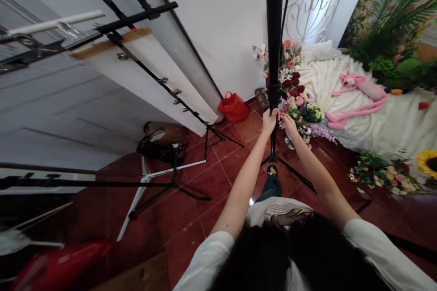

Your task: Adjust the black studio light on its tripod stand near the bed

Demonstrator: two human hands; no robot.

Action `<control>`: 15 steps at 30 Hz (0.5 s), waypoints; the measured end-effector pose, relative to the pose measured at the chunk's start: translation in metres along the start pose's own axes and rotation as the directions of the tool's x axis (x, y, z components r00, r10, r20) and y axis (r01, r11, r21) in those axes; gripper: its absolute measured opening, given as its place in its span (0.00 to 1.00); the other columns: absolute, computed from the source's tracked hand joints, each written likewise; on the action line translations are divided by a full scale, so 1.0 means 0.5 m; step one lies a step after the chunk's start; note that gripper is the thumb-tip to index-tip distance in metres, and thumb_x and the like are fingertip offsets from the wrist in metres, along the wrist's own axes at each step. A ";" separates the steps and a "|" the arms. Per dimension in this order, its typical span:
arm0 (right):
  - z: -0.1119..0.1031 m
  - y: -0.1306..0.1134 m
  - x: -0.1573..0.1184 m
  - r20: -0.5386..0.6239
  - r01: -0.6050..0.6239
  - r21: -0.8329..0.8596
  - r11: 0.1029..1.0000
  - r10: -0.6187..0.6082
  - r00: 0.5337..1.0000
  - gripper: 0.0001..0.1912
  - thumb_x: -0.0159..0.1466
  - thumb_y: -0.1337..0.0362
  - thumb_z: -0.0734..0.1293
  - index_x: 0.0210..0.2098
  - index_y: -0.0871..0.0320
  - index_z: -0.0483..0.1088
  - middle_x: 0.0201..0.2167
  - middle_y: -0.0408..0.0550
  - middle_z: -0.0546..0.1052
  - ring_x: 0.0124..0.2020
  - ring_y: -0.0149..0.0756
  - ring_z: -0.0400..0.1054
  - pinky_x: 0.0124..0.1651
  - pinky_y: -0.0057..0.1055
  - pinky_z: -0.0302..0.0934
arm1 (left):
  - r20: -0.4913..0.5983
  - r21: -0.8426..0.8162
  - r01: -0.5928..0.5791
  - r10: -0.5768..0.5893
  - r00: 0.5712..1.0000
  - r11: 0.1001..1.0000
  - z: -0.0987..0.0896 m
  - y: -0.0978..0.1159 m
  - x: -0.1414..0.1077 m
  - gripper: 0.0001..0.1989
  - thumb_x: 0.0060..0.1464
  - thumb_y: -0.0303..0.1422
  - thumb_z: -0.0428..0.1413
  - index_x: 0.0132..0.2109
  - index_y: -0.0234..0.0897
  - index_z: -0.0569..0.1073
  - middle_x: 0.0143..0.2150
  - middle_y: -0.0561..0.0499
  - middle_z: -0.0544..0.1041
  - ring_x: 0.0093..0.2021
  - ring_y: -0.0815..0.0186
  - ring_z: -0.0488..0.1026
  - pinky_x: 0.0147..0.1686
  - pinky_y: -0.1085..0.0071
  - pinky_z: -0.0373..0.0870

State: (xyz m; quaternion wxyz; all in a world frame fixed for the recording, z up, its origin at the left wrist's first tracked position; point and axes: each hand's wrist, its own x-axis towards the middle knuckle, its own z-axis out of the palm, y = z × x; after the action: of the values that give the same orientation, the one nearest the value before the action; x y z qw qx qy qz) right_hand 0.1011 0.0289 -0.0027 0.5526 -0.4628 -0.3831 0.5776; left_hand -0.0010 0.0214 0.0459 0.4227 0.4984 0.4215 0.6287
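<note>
A tall black light stand (275, 32) rises upright in front of me, its tripod legs spread on the floor. My left hand (269, 121) is closed around its pole, below a dark collar (274, 90) with a knob at its side. At the pole's right edge is my right hand (288, 125), fingers bent together against the stand. Whatever those fingertips pinch is too small to make out. Just behind my right hand stand bunches of artificial flowers (296, 79).
A pink plush toy (370, 93) lies on white draped cloth (317, 72). Leftward are a clamped white backdrop roll (164, 77), a red bag (234, 107) and another black stand (170, 184) with splayed legs on the red tiled floor (218, 182). More flowers (385, 175) sit at right.
</note>
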 end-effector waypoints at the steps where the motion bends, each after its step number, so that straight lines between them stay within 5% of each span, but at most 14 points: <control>1: 0.000 0.002 -0.006 0.008 -0.021 0.051 0.998 0.020 1.000 0.13 0.56 0.52 0.68 0.35 0.54 0.70 0.38 0.45 0.78 0.40 0.34 0.72 0.43 0.30 0.67 | 0.000 -0.007 0.004 -0.004 1.000 1.000 0.000 0.000 0.000 0.35 0.45 0.68 0.49 0.22 0.36 0.64 0.19 0.55 0.65 0.21 0.73 0.64 0.27 0.73 0.64; 9: 0.003 0.024 -0.024 0.089 -0.020 0.174 0.985 0.005 0.996 0.19 0.61 0.43 0.64 0.43 0.50 0.67 0.42 0.45 0.79 0.46 0.36 0.74 0.46 0.33 0.69 | -0.001 -0.060 0.011 -0.011 1.000 0.998 -0.001 -0.008 -0.001 0.34 0.45 0.66 0.52 0.24 0.36 0.66 0.19 0.57 0.65 0.21 0.74 0.64 0.27 0.73 0.65; 15: 0.021 0.036 -0.019 -0.043 0.058 0.085 0.995 -0.054 0.998 0.22 0.61 0.39 0.63 0.37 0.51 0.57 0.30 0.40 0.74 0.35 0.31 0.72 0.37 0.27 0.66 | -0.003 -0.058 0.023 -0.023 1.000 0.998 -0.003 -0.011 0.005 0.34 0.45 0.66 0.53 0.25 0.36 0.67 0.18 0.56 0.66 0.19 0.73 0.63 0.25 0.73 0.63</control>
State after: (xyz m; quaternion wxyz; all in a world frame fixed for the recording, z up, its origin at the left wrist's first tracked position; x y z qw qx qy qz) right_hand 0.0857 0.0184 -0.0159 0.5958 -0.4392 -0.3593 0.5684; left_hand -0.0021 0.0251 0.0410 0.4433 0.4800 0.4097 0.6366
